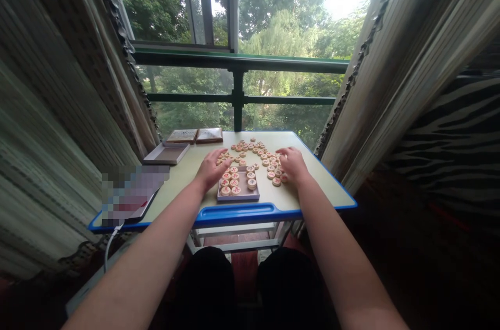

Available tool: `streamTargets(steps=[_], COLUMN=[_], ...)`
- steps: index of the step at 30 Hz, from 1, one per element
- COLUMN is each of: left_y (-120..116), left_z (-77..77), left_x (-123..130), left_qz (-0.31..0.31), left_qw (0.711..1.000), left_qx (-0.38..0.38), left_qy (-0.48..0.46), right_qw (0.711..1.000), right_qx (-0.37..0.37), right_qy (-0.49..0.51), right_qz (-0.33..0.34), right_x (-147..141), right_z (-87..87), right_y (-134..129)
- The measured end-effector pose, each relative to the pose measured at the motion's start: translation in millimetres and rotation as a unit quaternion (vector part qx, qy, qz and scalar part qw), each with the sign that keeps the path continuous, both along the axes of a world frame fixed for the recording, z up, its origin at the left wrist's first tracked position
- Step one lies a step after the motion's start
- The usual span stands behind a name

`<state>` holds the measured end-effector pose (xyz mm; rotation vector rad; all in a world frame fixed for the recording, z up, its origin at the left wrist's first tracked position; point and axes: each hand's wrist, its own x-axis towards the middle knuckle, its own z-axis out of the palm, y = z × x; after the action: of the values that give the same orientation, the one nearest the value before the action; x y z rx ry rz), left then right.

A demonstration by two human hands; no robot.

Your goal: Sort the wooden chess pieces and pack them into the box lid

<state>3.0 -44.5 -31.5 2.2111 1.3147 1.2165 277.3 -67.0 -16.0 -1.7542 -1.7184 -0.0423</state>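
Note:
My left hand (pixel 213 167) is over the far left corner of a shallow open box (pixel 242 198), its fingers stretched forward with the thumb apart. Inside the box, round wooden Chinese chess pieces with red characters (pixel 235 183) stand in rows on the left, and dark-marked pieces (pixel 251 183) line the right side. A bare strip of box floor shows between them. My right hand (pixel 292 163) hovers at the right edge of the loose chess pieces (pixel 271 168), fingers bent and thumb apart. No piece is visible in either hand. Some pieces are hidden behind both hands.
More chess pieces (pixel 239 148) lie scattered beyond the box. At the back left are an empty lid (pixel 167 153) and two flat boxes (pixel 209 135). A blurred-out device (pixel 135 192) with a white cable (pixel 110 246) lies front left. The blue-rimmed table (pixel 320 184) faces a railed window.

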Motion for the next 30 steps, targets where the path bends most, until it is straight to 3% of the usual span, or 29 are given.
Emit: streamTargets(steps=[3,11,17,24,30], left_y=[5,7,10,11,17], left_z=[-4.8,-6.2,-8.3,-11.0,-13.9], left_x=[-1,-1,-1,-1,-3], left_qz=[0.005,-0.006,-0.004,0.013,0.032], left_qw=[0.999,0.993,0.993,0.992,0.992], left_qx=[-0.028,-0.119,-0.115,-0.126,-0.115], left_qy=[0.017,0.010,-0.013,-0.026,-0.035], right_qw=[0.998,0.994,0.988,0.989,0.985], right_qx=[-0.041,-0.093,-0.092,-0.139,-0.140], right_qy=[-0.014,-0.054,-0.057,0.021,0.036], right_qz=[-0.038,0.032,0.106,0.050,0.094], right_x=[3,-8,-14,-12,-18], right_z=[-1.2,-0.9,4.6,10.7,7.5], right_y=[0,-5,-11,-17,-15])
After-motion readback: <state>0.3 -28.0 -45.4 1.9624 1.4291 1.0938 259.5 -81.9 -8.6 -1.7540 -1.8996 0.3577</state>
